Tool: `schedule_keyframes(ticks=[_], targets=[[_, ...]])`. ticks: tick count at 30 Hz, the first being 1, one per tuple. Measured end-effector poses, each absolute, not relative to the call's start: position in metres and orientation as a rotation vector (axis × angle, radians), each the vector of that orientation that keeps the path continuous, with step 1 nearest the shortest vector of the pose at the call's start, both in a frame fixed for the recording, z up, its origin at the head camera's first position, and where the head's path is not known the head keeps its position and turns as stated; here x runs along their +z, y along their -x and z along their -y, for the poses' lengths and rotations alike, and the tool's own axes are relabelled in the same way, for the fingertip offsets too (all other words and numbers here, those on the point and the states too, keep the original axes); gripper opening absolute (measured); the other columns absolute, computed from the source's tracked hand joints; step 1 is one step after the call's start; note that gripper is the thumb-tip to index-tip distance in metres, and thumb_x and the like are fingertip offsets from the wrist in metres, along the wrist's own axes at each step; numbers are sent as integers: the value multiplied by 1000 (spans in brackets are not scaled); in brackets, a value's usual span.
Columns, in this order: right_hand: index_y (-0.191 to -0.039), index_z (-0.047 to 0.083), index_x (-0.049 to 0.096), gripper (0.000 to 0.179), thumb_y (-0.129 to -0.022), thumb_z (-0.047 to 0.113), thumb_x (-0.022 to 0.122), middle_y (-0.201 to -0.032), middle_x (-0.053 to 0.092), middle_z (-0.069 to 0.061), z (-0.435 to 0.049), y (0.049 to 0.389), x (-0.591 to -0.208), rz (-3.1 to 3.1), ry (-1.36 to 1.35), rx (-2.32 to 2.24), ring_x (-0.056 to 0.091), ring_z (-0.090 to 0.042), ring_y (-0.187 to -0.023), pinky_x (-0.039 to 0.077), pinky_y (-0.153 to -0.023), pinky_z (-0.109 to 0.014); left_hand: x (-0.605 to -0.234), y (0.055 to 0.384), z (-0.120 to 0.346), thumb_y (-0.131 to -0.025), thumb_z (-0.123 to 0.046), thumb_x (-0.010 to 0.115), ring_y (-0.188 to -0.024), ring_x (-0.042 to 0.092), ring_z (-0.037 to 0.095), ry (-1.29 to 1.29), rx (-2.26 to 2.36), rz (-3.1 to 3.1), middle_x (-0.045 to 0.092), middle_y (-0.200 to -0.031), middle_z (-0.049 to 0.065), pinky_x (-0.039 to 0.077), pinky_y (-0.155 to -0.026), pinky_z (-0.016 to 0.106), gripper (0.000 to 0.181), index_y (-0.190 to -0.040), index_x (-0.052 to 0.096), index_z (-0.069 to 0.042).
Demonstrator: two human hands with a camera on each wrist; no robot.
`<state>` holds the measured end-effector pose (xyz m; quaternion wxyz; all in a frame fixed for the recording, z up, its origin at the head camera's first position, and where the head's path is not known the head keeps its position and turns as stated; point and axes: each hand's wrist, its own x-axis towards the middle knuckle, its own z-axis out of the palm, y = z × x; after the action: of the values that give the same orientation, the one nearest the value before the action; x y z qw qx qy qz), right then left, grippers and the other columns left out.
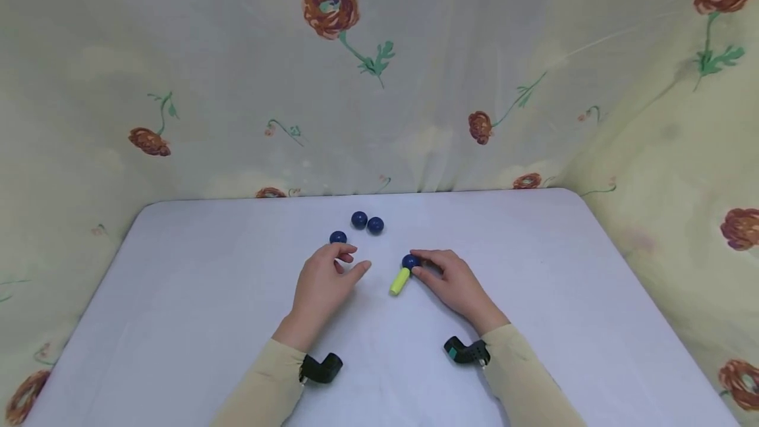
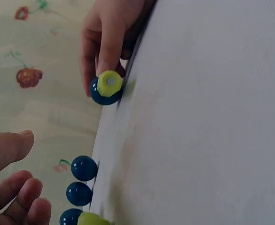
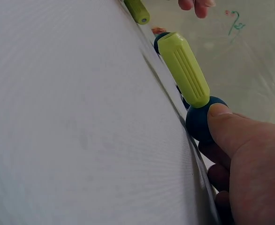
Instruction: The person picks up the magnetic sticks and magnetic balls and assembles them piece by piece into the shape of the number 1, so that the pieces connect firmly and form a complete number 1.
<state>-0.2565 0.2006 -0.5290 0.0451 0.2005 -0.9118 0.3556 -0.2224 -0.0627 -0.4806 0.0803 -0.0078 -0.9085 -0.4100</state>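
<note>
My right hand (image 1: 455, 283) pinches a dark blue ball (image 1: 410, 261) between thumb and fingers, right of the table's middle. A yellow-green ribbed rod (image 3: 184, 70) touches that ball and points toward the near side. My left hand (image 1: 322, 283) hovers with loosely bent fingers and holds nothing, thumb and fingertips apart. Just beyond its fingers is another blue ball (image 1: 338, 236). Against this ball lies a second yellow-green rod (image 2: 93, 219), which the left hand hides in the head view.
Two more blue balls, one on the left (image 1: 358, 219) and one on the right (image 1: 375, 225), sit close together farther back on the white table (image 1: 178, 295). A flowered cloth (image 1: 237, 71) hangs behind the table and along its sides. Each wrist wears a black camera.
</note>
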Motion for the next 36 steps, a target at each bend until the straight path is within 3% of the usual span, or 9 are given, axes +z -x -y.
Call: schedule_keyframes(ticks=[16, 27, 36], targets=[[-134, 27, 62, 39, -97, 41, 62, -127, 63, 3, -200, 259, -527, 2796, -600, 1094, 56, -17, -116, 46, -94, -43, -486, 249, 115, -88, -37, 75, -90, 58, 19, -72, -1197, 2816, 65, -103, -1, 48, -76, 36, 36, -117, 68, -16], [-135, 28, 61, 40, -98, 41, 62, -128, 62, 4, -199, 257, -528, 2826, -581, 1093, 55, -15, -116, 47, -92, -41, -490, 267, 121, -90, -42, 72, -98, 56, 23, -67, -1140, 3013, 63, -120, 4, 46, -82, 40, 53, -134, 59, -17], [-136, 28, 60, 40, -98, 40, 61, -130, 62, 3, -200, 256, -528, 2813, -606, 1089, 55, -17, -118, 46, -95, -43, -486, 282, 116, -95, -38, 67, -97, 54, 23, 22, -1108, 3081, 59, -126, 6, 46, -82, 39, 54, -143, 52, -19]])
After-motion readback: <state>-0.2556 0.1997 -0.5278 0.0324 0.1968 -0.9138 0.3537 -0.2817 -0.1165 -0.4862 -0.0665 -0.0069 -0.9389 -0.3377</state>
